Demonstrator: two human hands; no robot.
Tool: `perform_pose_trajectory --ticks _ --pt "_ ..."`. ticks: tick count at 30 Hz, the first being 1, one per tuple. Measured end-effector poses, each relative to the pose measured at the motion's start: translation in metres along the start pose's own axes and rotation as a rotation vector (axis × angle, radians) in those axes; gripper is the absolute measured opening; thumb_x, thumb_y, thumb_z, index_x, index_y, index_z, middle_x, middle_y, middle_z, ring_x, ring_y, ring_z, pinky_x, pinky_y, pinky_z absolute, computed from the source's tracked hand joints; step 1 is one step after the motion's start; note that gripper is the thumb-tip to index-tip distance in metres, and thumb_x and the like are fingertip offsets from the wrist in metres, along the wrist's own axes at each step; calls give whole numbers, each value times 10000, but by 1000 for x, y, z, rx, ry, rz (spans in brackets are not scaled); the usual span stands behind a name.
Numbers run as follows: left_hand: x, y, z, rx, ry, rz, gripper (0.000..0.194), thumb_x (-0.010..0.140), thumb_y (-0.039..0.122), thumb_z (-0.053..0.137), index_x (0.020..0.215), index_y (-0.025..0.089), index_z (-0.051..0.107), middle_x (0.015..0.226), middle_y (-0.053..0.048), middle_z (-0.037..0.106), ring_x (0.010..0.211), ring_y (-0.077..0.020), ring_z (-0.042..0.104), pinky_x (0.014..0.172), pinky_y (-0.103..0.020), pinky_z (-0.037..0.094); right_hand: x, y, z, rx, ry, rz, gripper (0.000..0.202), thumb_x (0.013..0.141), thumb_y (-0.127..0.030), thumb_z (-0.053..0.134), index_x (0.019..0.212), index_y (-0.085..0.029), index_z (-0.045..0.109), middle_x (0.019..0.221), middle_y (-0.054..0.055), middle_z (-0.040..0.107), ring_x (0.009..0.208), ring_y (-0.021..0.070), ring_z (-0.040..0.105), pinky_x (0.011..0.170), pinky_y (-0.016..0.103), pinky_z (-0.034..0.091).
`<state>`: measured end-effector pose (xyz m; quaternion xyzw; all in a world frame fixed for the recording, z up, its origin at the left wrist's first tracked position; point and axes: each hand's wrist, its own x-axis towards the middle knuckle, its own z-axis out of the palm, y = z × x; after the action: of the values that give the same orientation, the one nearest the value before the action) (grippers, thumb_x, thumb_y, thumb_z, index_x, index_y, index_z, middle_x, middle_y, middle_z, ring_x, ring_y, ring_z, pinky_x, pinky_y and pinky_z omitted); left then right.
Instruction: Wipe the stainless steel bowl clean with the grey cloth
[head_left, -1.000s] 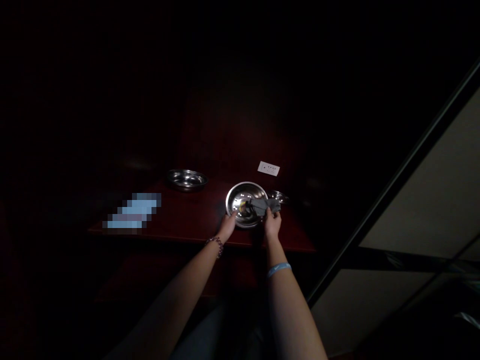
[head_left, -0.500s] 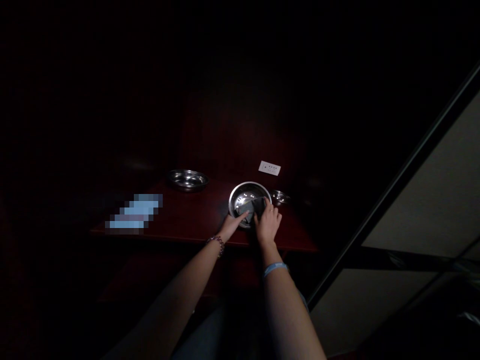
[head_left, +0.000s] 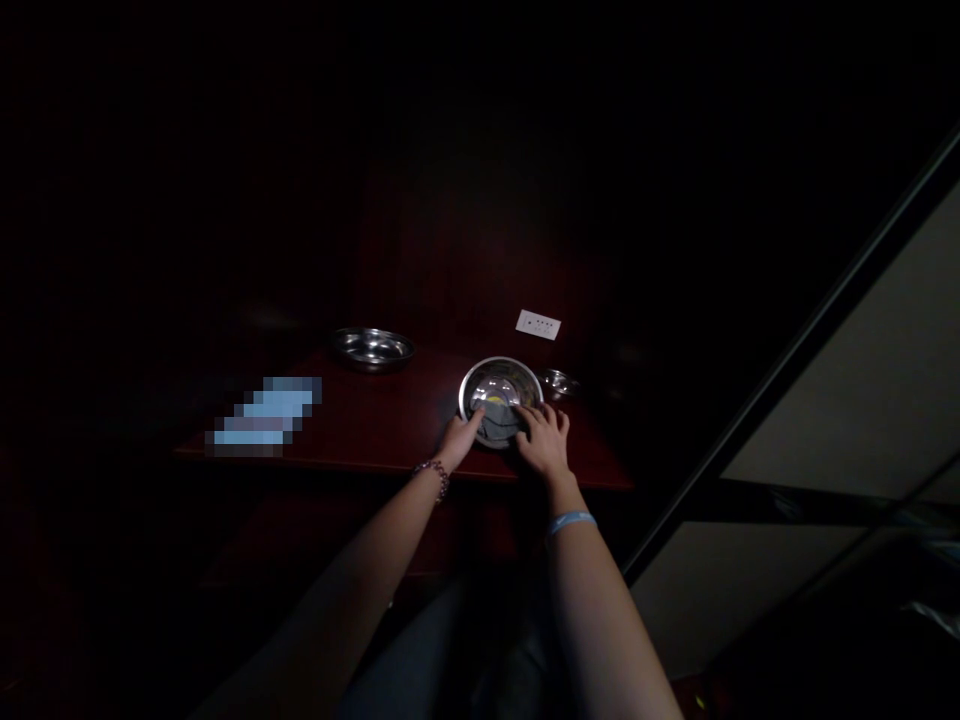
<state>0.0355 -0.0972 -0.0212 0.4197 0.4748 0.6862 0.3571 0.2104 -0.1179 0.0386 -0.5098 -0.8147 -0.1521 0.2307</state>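
Note:
A shiny metal bowl [head_left: 500, 362] stands near the front edge of the dark red shelf, its mouth tipped towards me. Inside its near half lies a dark grey cloth [head_left: 499, 420], with a small yellow patch showing just beyond it. My left hand [head_left: 456, 441] grips the bowl's left rim, thumb over the edge and the other fingers hidden behind the wall. At the right rim is my right hand [head_left: 545, 440], its fingers spread and their tips by the cloth; whether they press on it I cannot tell.
The dark red shelf [head_left: 375, 425] also bears a shallow metal dish [head_left: 373, 350] at back left and a small metal dish [head_left: 560, 383] behind my right hand. A white socket plate [head_left: 538, 324] is on the back wall. A blurred-out pale blue patch [head_left: 266, 415] lies at left.
My right hand has loosened from the cloth and shifted right, its fingers now spread. The cloth lies lower and flatter in the bowl. My left hand stays on the rim.

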Motion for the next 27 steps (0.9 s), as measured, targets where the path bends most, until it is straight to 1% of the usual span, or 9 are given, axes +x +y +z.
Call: perform_pose_trajectory --ticks 3,5,7,10,13,17,19,23,27 --pt "-1 3 -1 29 -8 -21 495 819 529 625 1114 135 672 1101 -137 741 1094 -258 669 975 -368 477 -2 3 -4 -9 -64 41 498 897 -367 497 1391 -310 527 1381 69 551 1269 293 384 1103 490 175" --pt "-3 8 -1 42 -6 -45 505 824 551 617 1109 138 675 1099 -133 743 1110 -261 662 977 -357 473 -2 4 -6 -16 -116 26 510 892 -430 520 1389 -317 532 1381 83 536 1243 302 392 1087 488 188" --pt "-5 13 -3 56 -6 -62 514 823 582 607 1067 138 693 1088 -140 745 1105 -275 662 975 -358 475 -2 3 -7 -18 -131 6 464 893 -461 531 1329 -315 594 1382 87 524 1229 302 392 1072 473 202" --pt "-8 19 -5 57 -20 -65 570 815 638 582 1038 129 711 1106 -163 735 1074 -293 672 966 -383 487 -1 0 -6 11 -57 1 375 910 -480 527 1171 -273 700 1373 89 530 1208 290 403 1041 428 239" --pt "-11 23 -7 83 -37 -77 640 796 684 568 1075 124 704 1118 -168 730 1077 -300 670 958 -392 489 1 -3 -6 55 41 25 382 939 -487 491 1087 -223 725 1267 97 615 1171 266 441 1018 394 257" --pt "-12 25 -8 133 -46 -92 652 798 688 557 1126 139 689 1154 -153 723 1130 -284 650 982 -362 460 5 -8 -7 70 150 256 511 991 -505 356 1041 -165 734 1028 144 708 1081 277 508 989 431 257" --pt "-11 24 -7 124 -46 -78 648 793 673 578 1139 136 684 1175 -153 715 1139 -279 647 982 -358 459 6 -10 -8 84 139 310 544 986 -536 349 1051 -160 737 993 159 713 1077 290 516 967 435 272" --pt "-9 19 -5 57 -36 -38 599 761 626 648 1086 126 704 1139 -155 729 1099 -285 668 948 -363 490 6 -9 -9 189 35 238 503 976 -544 385 1057 -197 740 1029 138 708 1093 278 533 990 428 289" --pt "-7 17 -2 -45 79 -50 571 781 614 637 1063 123 709 1083 -159 744 1060 -279 687 914 -364 523 3 1 -7 438 15 159 496 1016 -467 311 1069 -214 735 1067 95 711 1034 225 591 957 355 368"
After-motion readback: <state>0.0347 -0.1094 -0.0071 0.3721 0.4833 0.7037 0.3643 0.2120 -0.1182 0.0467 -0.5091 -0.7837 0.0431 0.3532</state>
